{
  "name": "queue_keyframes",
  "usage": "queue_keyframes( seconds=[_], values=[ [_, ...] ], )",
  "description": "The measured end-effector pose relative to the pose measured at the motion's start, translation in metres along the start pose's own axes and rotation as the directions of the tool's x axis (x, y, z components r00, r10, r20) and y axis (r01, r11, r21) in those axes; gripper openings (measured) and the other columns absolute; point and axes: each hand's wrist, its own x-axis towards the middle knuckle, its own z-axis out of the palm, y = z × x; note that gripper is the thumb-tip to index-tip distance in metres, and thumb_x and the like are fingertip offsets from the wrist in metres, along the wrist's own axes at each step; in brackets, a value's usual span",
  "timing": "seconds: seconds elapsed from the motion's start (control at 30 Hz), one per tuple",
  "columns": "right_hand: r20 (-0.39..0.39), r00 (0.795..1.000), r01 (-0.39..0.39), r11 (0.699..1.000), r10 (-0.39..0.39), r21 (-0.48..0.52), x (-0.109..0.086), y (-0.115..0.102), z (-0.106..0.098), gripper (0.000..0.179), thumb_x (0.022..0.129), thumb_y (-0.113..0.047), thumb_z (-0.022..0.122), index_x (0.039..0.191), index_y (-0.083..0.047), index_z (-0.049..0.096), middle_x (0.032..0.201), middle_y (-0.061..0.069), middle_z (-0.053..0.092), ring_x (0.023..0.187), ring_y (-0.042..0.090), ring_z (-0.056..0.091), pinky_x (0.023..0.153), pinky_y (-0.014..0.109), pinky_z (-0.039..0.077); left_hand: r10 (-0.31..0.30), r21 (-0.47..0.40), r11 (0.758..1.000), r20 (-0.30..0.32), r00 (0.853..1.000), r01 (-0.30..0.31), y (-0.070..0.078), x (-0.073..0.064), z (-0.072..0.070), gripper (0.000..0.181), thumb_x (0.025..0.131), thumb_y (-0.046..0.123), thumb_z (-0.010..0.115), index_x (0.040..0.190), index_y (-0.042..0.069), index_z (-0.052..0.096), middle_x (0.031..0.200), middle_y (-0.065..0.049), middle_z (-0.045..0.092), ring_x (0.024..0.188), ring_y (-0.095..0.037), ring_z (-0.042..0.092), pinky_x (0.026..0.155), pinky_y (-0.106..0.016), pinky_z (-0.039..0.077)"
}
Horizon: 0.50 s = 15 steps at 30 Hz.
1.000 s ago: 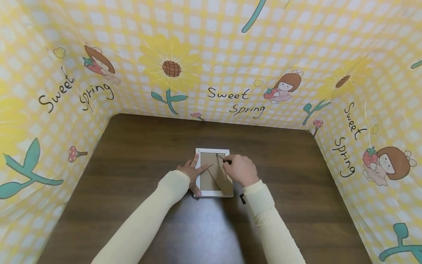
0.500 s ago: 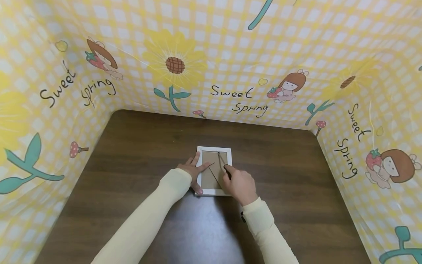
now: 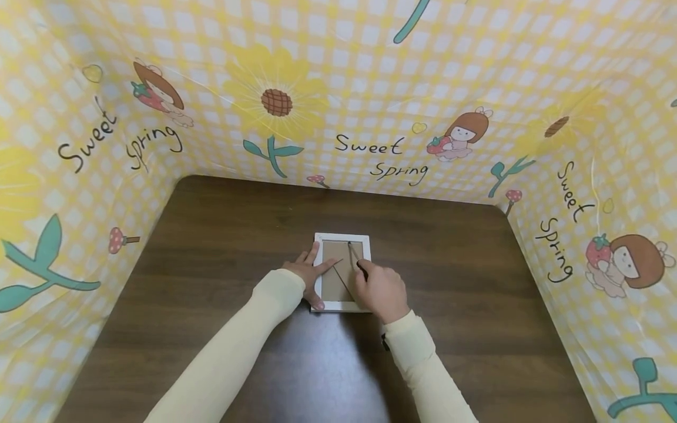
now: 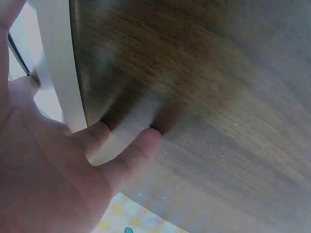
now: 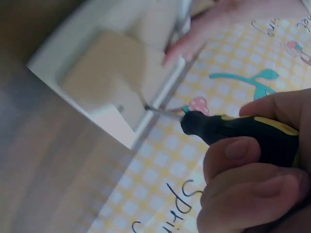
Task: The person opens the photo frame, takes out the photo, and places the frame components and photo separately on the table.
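A white picture frame (image 3: 342, 237) lies with its tan backing board (image 3: 334, 288) facing up. A thin dark slanting line crosses the board. My left hand (image 3: 308, 274) rests on the frame's left side with fingers spread, the thumb reaching over the board; in the left wrist view two fingers (image 4: 133, 155) extend past the frame's outer edge. My right hand (image 3: 382, 292) grips the black-and-yellow handle of a screwdriver (image 5: 238, 131). The screwdriver's tip touches the board's far edge, by the frame's inner rim. A small dark spot (image 5: 121, 108) shows close to the tip.
The frame lies on a dark wood-grain table (image 3: 233, 235). A yellow-and-white checked cloth (image 3: 365, 88) with flower and cartoon prints rises around the back and sides of the table.
My right hand has swung toward me, turning the screwdriver's handle, while its tip stays at the frame's far inner edge. The left hand holds its place on the frame.
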Motion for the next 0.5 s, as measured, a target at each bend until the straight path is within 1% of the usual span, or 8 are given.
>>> queue_keyframes(
  seconds=[0.07, 0.13, 0.17, 0.27, 0.37, 0.4, 0.47, 0.5],
  values=[
    [0.033, 0.999, 0.011, 1.0, -0.01, -0.016, 0.008, -0.003, -0.005, 0.025, 0.095, -0.017, 0.061, 0.111, -0.011, 0.078, 0.087, 0.015, 0.074, 0.063, 0.036, 0.068, 0.051, 0.049, 0.052, -0.004, 0.005, 1.0, -0.003, 1.0, 0.004, -0.003, 0.003, 0.002, 0.12, 0.07, 0.058, 0.086, 0.163, 0.037, 0.013, 0.167, -0.015, -0.014, 0.152, -0.035, 0.013, 0.105, -0.062, 0.034],
    [0.091, 0.996, 0.016, 1.0, -0.014, -0.015, 0.017, -0.005, -0.011, 0.023, 0.095, -0.018, 0.059, 0.106, -0.011, 0.078, 0.08, 0.013, 0.073, 0.058, 0.03, 0.065, 0.048, 0.046, 0.05, -0.007, 0.006, 1.0, -0.003, 1.0, 0.008, -0.005, 0.006, 0.004, 0.121, 0.069, 0.059, 0.086, 0.162, 0.039, 0.012, 0.167, -0.014, -0.014, 0.152, -0.035, 0.012, 0.106, -0.062, 0.033],
    [0.124, 0.992, 0.006, 1.0, -0.005, -0.007, 0.021, -0.006, -0.014, 0.024, 0.095, -0.018, 0.058, 0.107, -0.012, 0.078, 0.081, 0.011, 0.073, 0.057, 0.026, 0.063, 0.047, 0.043, 0.049, -0.008, 0.001, 1.0, 0.0, 1.0, 0.008, -0.005, 0.007, 0.005, 0.121, 0.069, 0.059, 0.087, 0.162, 0.039, 0.012, 0.167, -0.014, -0.015, 0.152, -0.035, 0.012, 0.106, -0.062, 0.032],
    [0.208, 0.977, -0.046, 0.999, 0.04, 0.028, 0.033, -0.004, -0.023, 0.022, 0.094, -0.019, 0.056, 0.097, -0.014, 0.077, 0.072, 0.004, 0.067, 0.052, 0.018, 0.054, 0.045, 0.036, 0.042, 0.002, -0.023, 1.0, 0.008, 1.0, -0.002, -0.005, 0.007, 0.004, 0.121, 0.07, 0.057, 0.087, 0.163, 0.038, 0.012, 0.166, -0.014, -0.016, 0.152, -0.036, 0.01, 0.107, -0.064, 0.03],
    [0.242, 0.967, -0.089, 0.994, 0.074, 0.055, 0.043, 0.0, -0.031, 0.023, 0.095, -0.02, 0.054, 0.088, -0.018, 0.076, 0.069, -0.003, 0.063, 0.053, 0.015, 0.051, 0.048, 0.033, 0.039, 0.013, -0.041, 0.999, 0.005, 1.0, -0.012, -0.003, 0.006, 0.004, 0.12, 0.07, 0.055, 0.088, 0.163, 0.036, 0.014, 0.166, -0.015, -0.016, 0.152, -0.037, 0.009, 0.108, -0.065, 0.028],
    [0.25, 0.966, -0.085, 0.995, 0.069, 0.055, 0.046, 0.001, -0.033, 0.025, 0.096, -0.019, 0.053, 0.082, -0.017, 0.073, 0.064, -0.002, 0.059, 0.053, 0.015, 0.05, 0.049, 0.032, 0.038, 0.013, -0.04, 0.999, 0.008, 1.0, -0.012, -0.003, 0.005, 0.003, 0.12, 0.07, 0.056, 0.088, 0.163, 0.036, 0.014, 0.166, -0.015, -0.016, 0.152, -0.037, 0.009, 0.108, -0.065, 0.028],
    [0.259, 0.964, -0.072, 0.996, 0.056, 0.052, 0.052, 0.003, -0.036, 0.028, 0.098, -0.021, 0.052, 0.08, -0.016, 0.073, 0.065, -0.001, 0.059, 0.054, 0.016, 0.051, 0.051, 0.033, 0.039, 0.01, -0.033, 0.999, 0.013, 1.0, -0.01, -0.001, 0.004, 0.001, 0.12, 0.07, 0.056, 0.087, 0.163, 0.037, 0.013, 0.166, -0.015, -0.017, 0.152, -0.036, 0.009, 0.108, -0.064, 0.028],
    [0.261, 0.964, -0.064, 0.997, 0.049, 0.048, 0.055, 0.004, -0.037, 0.029, 0.099, -0.022, 0.052, 0.081, -0.015, 0.074, 0.067, 0.0, 0.061, 0.056, 0.017, 0.052, 0.052, 0.034, 0.04, 0.012, -0.033, 0.999, 0.012, 1.0, -0.012, 0.0, 0.003, -0.001, 0.12, 0.07, 0.056, 0.087, 0.163, 0.036, 0.014, 0.166, -0.016, -0.017, 0.152, -0.037, 0.009, 0.108, -0.064, 0.028]
  ],
)
